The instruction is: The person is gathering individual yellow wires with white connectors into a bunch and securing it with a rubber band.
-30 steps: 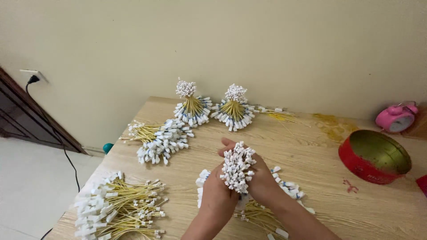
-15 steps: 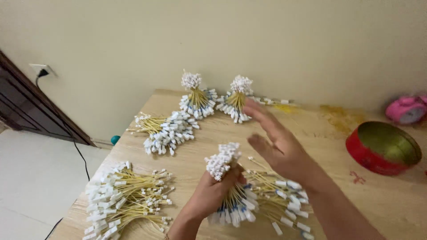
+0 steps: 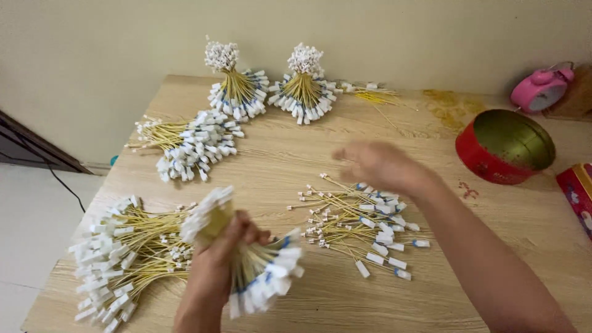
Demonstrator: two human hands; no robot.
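Head view, left to right: near the table's (image 3: pixel 431 123) front left corner lies a loose heap of yellow wires (image 3: pixel 123 253) with white tags. Just right of it, the left hand (image 3: pixel 217 262) is closed around a gripped bundle (image 3: pixel 246 259), its long axis slanting from white plug ends at upper left to tagged ends at lower right. Further right, a scattered pile (image 3: pixel 361 222) lies mid-table, wires running roughly left-right. The right hand (image 3: pixel 376 166), blurred, hovers over that pile's far edge, arm reaching in from the front right; whether it grips anything I cannot tell.
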